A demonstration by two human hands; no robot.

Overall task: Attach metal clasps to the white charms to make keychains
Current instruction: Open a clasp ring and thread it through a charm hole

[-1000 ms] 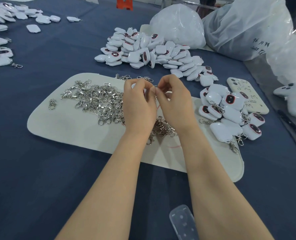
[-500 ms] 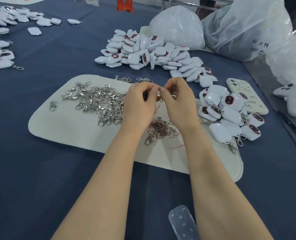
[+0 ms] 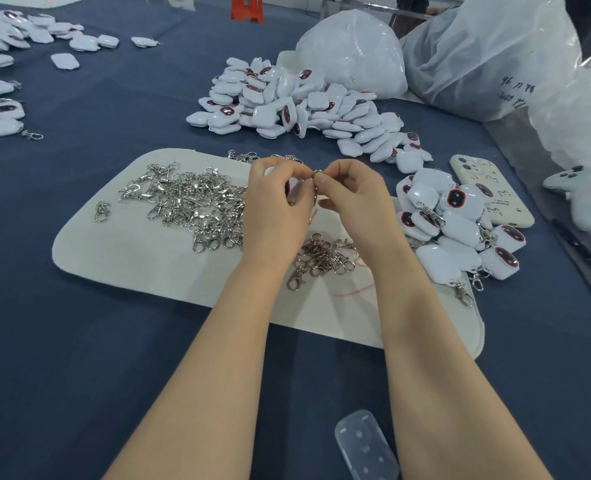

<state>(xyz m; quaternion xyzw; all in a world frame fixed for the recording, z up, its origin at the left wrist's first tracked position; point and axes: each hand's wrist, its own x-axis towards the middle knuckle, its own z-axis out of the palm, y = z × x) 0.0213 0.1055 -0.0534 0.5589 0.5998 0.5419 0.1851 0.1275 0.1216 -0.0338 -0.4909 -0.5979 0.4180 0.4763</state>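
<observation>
- Head view: the left hand [image 3: 276, 202] curls round a white charm [image 3: 270, 172], and the right hand [image 3: 353, 195] pinches a clasp [image 3: 318, 173] against it.
- A few finished keychains [image 3: 453, 230] lie right of the right hand. The far larger charm pile [image 3: 304, 105] beyond both hands looks undone.
- A second ago the wrists hid the small clasp heap [image 3: 321, 258]; now it shows.

Body only: left hand [image 3: 275, 206] and right hand [image 3: 356, 199] are both bare, with slim fingers. The right thumbnail [image 3: 323, 181] looks short and plain. Left forearm [image 3: 218, 358] and right forearm [image 3: 436, 358] are bare from the wrist to the bottom edge of the view, skin smooth and even. Anything worn higher up falls outside the picture, so can't tell.
</observation>
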